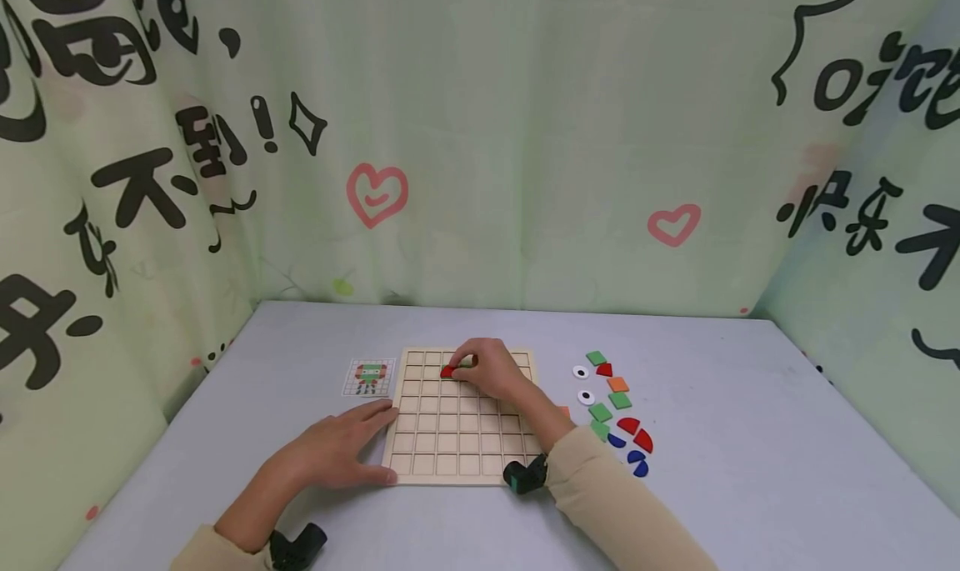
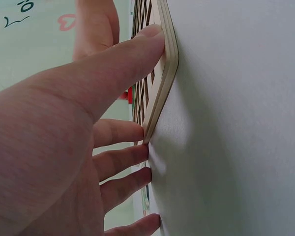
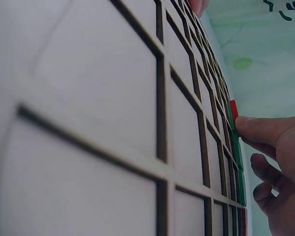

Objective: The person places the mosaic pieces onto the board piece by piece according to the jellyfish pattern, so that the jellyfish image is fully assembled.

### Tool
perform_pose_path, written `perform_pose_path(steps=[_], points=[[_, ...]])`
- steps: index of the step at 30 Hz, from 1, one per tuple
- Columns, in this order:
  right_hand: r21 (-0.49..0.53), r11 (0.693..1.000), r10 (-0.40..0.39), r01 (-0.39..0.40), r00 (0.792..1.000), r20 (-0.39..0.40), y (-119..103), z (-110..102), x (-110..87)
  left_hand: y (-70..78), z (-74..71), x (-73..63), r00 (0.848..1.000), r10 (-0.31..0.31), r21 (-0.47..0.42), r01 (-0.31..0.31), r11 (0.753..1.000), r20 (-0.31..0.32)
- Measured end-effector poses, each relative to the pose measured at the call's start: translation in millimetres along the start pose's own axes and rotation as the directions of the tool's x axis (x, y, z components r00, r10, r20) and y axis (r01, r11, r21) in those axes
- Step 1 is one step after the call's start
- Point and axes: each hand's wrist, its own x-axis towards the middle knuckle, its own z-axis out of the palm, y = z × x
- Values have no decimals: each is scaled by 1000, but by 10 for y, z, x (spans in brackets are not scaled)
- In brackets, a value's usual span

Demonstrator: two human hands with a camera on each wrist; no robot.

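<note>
A wooden grid board (image 1: 424, 463) lies on the table. My left hand (image 1: 341, 446) rests at its left side, fingers spread along the edge; the thumb (image 2: 147, 44) lies on the front corner. Over the far rows, my right hand (image 1: 491, 369) pinches a red piece (image 1: 447, 372) between thumb and fingertips. The right wrist view has this red piece (image 3: 234, 109) standing proud of the grid at the thumb's tip. Green pieces (image 3: 240, 179) sit in the far cells beside it, with another red piece (image 3: 244, 221) further along. The right hand partly hides these cells.
A small pattern card (image 1: 369, 378) with a figure lies left of the board. To the right are scattered green pieces (image 1: 620, 400), red pieces (image 1: 643, 440), blue pieces (image 1: 636, 456), an orange piece (image 1: 618, 384) and white eye discs (image 1: 586, 398). A printed curtain (image 1: 525, 179) surrounds the table.
</note>
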Motion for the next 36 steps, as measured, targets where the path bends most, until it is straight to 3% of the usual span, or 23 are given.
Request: perform_pose_path(steps=[9,25,36], points=[[-21,1000,16,-16,999,29,-103,69,45,-5,-9,-6,1000,-1,1,1,1000,6],[-95,995,-21,24,999,29,-183,167,110,1,-18,-11,1000,9,6,-9,1000,-6],[-1,1000,-21,21,996,81,-160,79,60,-3,-4,-4,1000,-1,-2,1,1000,3]])
